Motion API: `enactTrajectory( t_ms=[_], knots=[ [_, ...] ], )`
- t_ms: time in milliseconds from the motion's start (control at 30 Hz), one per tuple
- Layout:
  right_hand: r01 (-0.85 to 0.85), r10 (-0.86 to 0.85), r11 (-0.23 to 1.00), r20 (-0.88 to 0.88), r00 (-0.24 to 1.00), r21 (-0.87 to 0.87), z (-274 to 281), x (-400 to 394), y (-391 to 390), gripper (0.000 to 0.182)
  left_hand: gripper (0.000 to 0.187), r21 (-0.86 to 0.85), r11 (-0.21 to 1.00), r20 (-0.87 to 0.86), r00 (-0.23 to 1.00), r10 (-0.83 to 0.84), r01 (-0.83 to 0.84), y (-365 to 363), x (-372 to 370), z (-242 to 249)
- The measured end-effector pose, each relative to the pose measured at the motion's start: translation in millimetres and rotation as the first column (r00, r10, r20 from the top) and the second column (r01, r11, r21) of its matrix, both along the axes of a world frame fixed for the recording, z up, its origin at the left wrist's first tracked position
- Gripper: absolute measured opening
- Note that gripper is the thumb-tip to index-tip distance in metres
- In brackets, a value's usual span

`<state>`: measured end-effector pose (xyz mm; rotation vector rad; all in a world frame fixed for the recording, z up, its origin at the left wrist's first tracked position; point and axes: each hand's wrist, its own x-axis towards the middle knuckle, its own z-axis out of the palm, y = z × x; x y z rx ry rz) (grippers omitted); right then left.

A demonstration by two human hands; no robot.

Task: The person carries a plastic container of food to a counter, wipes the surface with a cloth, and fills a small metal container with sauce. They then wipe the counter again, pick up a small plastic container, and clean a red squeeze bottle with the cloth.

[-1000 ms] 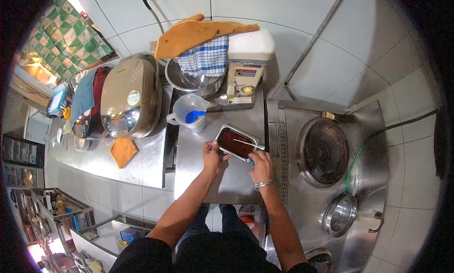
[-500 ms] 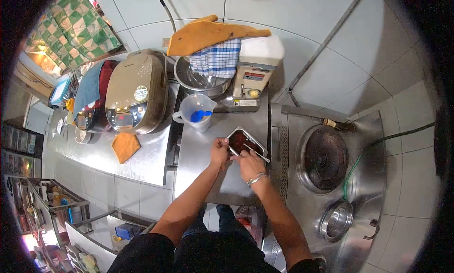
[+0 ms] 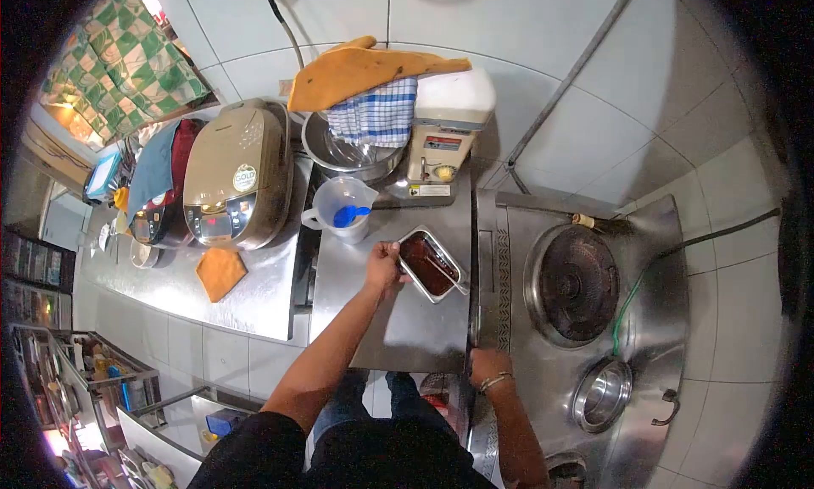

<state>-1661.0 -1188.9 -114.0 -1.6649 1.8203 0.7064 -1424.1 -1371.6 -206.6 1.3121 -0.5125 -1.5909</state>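
A small rectangular steel container (image 3: 459,273) holds dark red-brown sauce (image 3: 426,269). A spoon (image 3: 443,260) with a thin metal handle lies in it, leaning on the right rim. My left hand (image 3: 385,267) grips the container's left side, fingers closed on the rim. My right hand (image 3: 490,367) is away from the container, low beside the front right corner of the steel table (image 3: 390,332). Its fingers are mostly hidden, and I cannot make out anything in them. Behind the container stands a translucent measuring jug (image 3: 343,226) with a blue scoop (image 3: 349,215) in it.
At the back stands a mixer (image 3: 449,125) with a steel bowl (image 3: 339,154), draped with cloths (image 3: 373,112). To the left are rice cookers (image 3: 242,175) and an orange cloth (image 3: 221,274). A stove with a round burner (image 3: 579,281) and a steel pot (image 3: 604,394) lies right.
My right hand has let go of the spoon and moved down and right to the table's edge. My left hand still holds the container, which has turned and shifted slightly left.
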Motion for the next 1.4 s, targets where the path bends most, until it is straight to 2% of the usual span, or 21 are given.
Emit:
enactTrajectory(
  t_ms=[100,167,200,300,367,400,433,467,533,633,700,733,767,800,833,900,967,1133,1233,1333,1400],
  knots=[
    [-0.002,0.022,0.995,0.199,0.98,-0.101,-8.0,-4.4,13.7,0.033,0.025,0.048,0.995,0.035,0.995,-0.094,0.092,-20.5,-1.8,-1.3],
    [0.032,0.11,0.907,0.311,0.944,-0.419,-5.0,11.2,7.6,0.036,0.025,0.015,0.999,0.047,0.998,-0.05,0.049,-37.4,-7.4,-1.9],
    [0.037,0.106,0.907,0.312,0.944,-0.42,-0.5,13.2,3.3,0.036,0.024,0.0,0.999,0.135,0.99,-0.044,0.045,-44.1,-8.1,-1.2],
    [0.028,0.096,0.918,0.292,0.951,-0.394,10.5,10.3,-5.1,0.042,0.023,-0.044,0.991,0.153,0.981,-0.12,0.128,-69.7,-4.8,-14.5],
    [0.237,-0.177,0.969,0.481,0.859,-0.066,14.6,-9.0,-5.6,0.044,0.028,-0.081,0.987,0.209,0.971,-0.117,0.137,-83.9,-7.2,-24.2],
    [0.24,-0.18,0.969,0.479,0.859,-0.066,21.4,-22.5,-4.8,0.044,0.031,-0.147,0.98,0.38,0.922,-0.071,0.135,-96.8,-7.3,-46.2],
    [0.184,-0.162,0.982,0.634,0.756,0.033,39.4,-36.8,-3.8,0.047,0.034,-0.21,0.967,0.537,0.844,-0.01,0.145,-104.5,-8.1,-64.1],
    [0.108,-0.163,0.987,0.766,0.622,0.122,57.2,-51.6,-0.1,0.05,0.037,-0.145,0.972,0.523,0.848,-0.083,0.184,-96.1,-8.2,-23.1],
    [0.228,-0.395,0.915,0.846,0.357,0.332,84.1,-84.6,20.7,0.053,0.036,-0.127,0.957,0.536,0.83,-0.155,0.262,-104.9,-4.3,-28.7],
    [0.418,-0.359,0.872,0.913,0.193,0.255,32.9,-158.0,80.9,0.052,0.036,-0.132,0.932,0.57,0.795,-0.207,0.338,-115.7,-3.0,-54.2],
    [0.795,-0.516,0.589,0.824,0.233,0.145,-16.4,-180.3,105.1,0.047,0.036,-0.152,0.929,0.593,0.783,-0.186,0.336,-114.9,-1.3,-56.3],
    [0.788,-0.508,0.599,0.828,0.236,0.143,-11.0,-173.0,95.5,0.047,0.038,-0.188,0.931,0.626,0.769,-0.132,0.313,-111.2,-2.0,-49.6],
    [0.745,-0.525,0.664,0.663,0.533,-0.073,-0.4,-157.7,90.9,0.047,0.039,-0.216,0.931,0.656,0.75,-0.086,0.295,-102.8,-3.0,-41.8],
    [0.626,-0.503,0.734,0.409,0.761,-0.262,8.2,-143.1,86.7,0.047,0.042,-0.061,0.966,0.563,0.808,-0.176,0.253,-93.6,-4.9,-15.5],
    [0.619,-0.493,0.738,0.412,0.766,-0.268,-10.1,-137.6,82.2,0.047,0.042,-0.068,0.967,0.563,0.81,-0.164,0.244,-97.2,-3.2,-12.3],
    [0.164,-0.045,0.543,0.166,0.985,-0.823,-56.1,-124.0,90.9,0.048,0.046,-0.021,0.959,0.383,0.888,-0.255,0.284,-91.4,-1.5,-15.7],
    [0.608,-0.184,0.621,0.661,0.727,-0.495,-6.1,-59.8,29.1,0.048,0.047,-0.05,0.965,0.463,0.862,-0.207,0.259,-90.6,5.8,-34.7],
    [0.492,0.017,0.644,0.653,0.757,-0.586,-30.2,31.2,-40.8,0.052,0.048,-0.024,0.992,0.443,0.891,-0.104,0.128,1.9,47.5,-5.1],
    [0.233,0.183,0.688,0.476,0.86,-0.687,-62.1,60.0,-62.0,0.053,0.046,-0.062,0.987,0.529,0.844,-0.091,0.145,103.8,89.2,43.5],
    [0.025,0.48,0.66,0.447,0.755,-0.751,-78.5,71.3,-56.4,0.054,0.044,0.086,0.992,0.469,0.874,-0.124,0.095,228.0,138.5,43.6],
    [-0.22,0.539,0.813,0.553,0.636,-0.539,-93.9,48.4,-48.1,0.048,0.043,0.227,0.971,0.594,0.778,-0.203,0.08,313.5,168.5,57.7]
  ],
)
